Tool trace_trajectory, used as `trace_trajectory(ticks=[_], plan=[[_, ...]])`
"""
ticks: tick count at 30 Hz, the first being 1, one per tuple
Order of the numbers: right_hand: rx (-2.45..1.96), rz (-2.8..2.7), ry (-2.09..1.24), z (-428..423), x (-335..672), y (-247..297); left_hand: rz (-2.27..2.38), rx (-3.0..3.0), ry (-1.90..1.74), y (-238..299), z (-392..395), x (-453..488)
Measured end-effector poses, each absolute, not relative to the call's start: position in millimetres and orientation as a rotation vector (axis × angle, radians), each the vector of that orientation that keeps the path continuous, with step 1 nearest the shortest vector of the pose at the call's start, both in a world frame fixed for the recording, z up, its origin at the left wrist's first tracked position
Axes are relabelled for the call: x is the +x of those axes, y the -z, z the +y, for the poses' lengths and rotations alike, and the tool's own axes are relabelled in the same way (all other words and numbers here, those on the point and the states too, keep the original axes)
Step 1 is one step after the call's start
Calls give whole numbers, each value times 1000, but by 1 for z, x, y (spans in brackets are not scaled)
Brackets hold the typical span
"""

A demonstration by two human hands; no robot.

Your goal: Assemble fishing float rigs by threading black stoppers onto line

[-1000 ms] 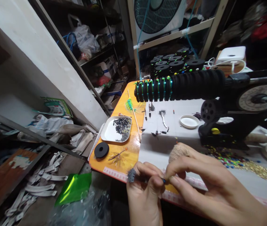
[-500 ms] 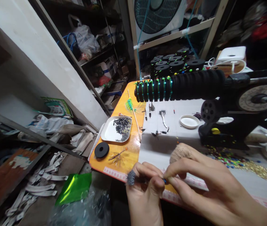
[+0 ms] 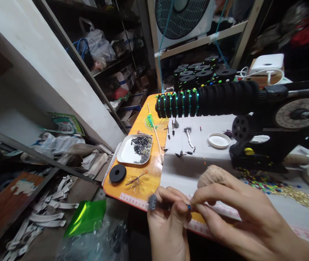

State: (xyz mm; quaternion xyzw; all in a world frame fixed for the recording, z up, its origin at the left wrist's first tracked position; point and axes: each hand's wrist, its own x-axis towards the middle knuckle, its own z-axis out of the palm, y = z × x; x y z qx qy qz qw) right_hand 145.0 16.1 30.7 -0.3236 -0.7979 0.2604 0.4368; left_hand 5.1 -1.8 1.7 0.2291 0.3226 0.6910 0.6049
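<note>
A small blue bead (image 3: 189, 207) shows at the tips of my left hand (image 3: 169, 221), which is closed in a pinch on it. Close by on the right, the thumb and forefinger of my right hand (image 3: 241, 210) are pressed together; what they hold, if anything, is too small to make out. A grey, bristly wrap (image 3: 152, 202) sits around a finger of my left hand. Tan wrapping (image 3: 211, 176) covers a finger of my right hand. Both hands are above the table's front edge.
A black machine (image 3: 255, 134) carries a row of black foam spools (image 3: 222, 96), several wound with green line. On the table lie a white tray (image 3: 126, 154) of small black parts, a black foam ring (image 3: 118, 173), a round white dish (image 3: 219, 140) and loose beads (image 3: 268, 186).
The blue bead now shows more clearly at my left fingertips. My right fingertips have shifted slightly up and right, away from it.
</note>
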Motion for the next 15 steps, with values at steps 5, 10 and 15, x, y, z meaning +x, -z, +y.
trace_trajectory(ticks=[5,10,15], plan=[[-829,-1917,-699,17,143,-34,696,469,-1545,-2,-2,9],[-840,-1912,-723,17,144,-31,690,434,-1539,-4,-2,12],[-850,-1914,-706,19,143,-36,692,430,-1548,-6,-2,12]])
